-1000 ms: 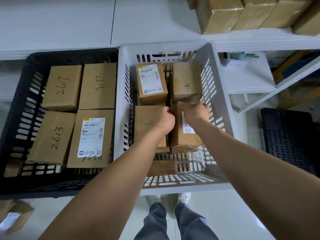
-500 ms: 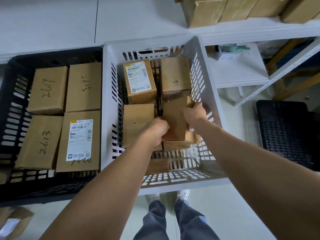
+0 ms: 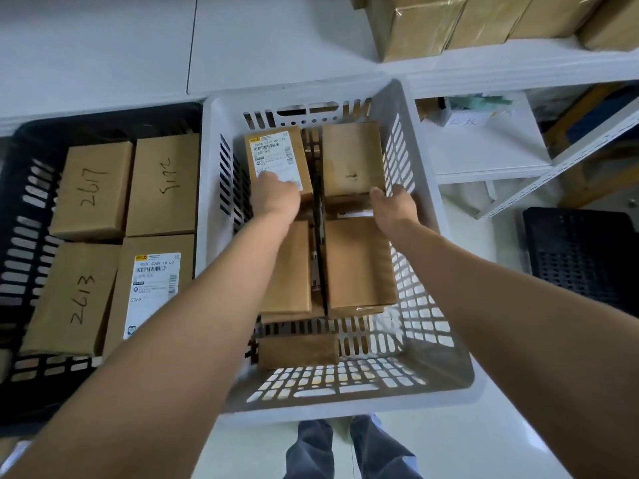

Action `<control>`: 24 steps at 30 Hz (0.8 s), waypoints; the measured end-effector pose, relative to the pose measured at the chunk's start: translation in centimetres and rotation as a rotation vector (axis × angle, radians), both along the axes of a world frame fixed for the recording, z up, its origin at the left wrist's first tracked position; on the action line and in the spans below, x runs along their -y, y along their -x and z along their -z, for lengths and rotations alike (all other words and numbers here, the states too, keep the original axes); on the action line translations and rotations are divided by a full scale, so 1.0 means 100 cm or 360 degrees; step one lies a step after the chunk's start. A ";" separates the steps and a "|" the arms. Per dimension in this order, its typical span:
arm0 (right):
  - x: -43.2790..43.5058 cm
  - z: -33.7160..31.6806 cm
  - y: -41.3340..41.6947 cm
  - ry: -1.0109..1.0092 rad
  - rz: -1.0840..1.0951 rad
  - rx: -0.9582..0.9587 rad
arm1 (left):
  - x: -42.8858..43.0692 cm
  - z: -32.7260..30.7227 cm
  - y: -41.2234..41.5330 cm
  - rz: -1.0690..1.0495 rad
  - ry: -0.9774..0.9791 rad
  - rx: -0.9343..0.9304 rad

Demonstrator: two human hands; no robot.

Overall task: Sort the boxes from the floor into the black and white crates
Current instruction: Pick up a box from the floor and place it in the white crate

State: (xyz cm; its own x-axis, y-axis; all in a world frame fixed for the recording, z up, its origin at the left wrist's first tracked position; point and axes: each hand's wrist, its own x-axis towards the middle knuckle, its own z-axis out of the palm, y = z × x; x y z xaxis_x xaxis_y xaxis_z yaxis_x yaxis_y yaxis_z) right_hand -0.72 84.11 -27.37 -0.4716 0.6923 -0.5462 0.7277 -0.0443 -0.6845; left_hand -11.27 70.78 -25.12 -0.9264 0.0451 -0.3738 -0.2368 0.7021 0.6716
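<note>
The white crate (image 3: 446,344) holds several brown cardboard boxes. My left hand (image 3: 275,197) lies on top of the far left box with a printed label (image 3: 273,150), fingers stretched over the label. My right hand (image 3: 394,205) is at the near right corner of the plain far right box (image 3: 352,157), thumb on its near edge and fingers down its right side. Two plain boxes, one (image 3: 290,271) under my left forearm and one (image 3: 359,261) to its right, lie nearer me. The black crate (image 3: 20,209) on the left holds several boxes, some with handwritten numbers.
Taped brown boxes (image 3: 418,25) stand on a white shelf at the back right. A lower white shelf (image 3: 484,150) and a second black crate (image 3: 584,254) sit to the right. My legs (image 3: 345,451) stand on the pale floor below the white crate.
Both hands let go of the near right box, which now lies flat in the white crate, and moved forward to the two far boxes.
</note>
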 end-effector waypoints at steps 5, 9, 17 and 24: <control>-0.021 0.002 0.032 0.0060 -0.0052 0.0003 | 0.004 0.014 0.051 -0.0154 -0.0072 0.0141; -0.033 0.013 0.047 0.0161 -0.0078 0.0015 | 0.005 0.025 0.072 -0.0103 -0.0137 0.0280; -0.041 0.024 0.053 0.0486 0.0069 -0.0166 | 0.008 0.042 0.075 -0.0035 -0.0274 0.0478; -0.039 0.044 0.048 0.0402 0.0471 -0.0227 | 0.022 0.049 0.079 -0.0125 -0.0350 0.0641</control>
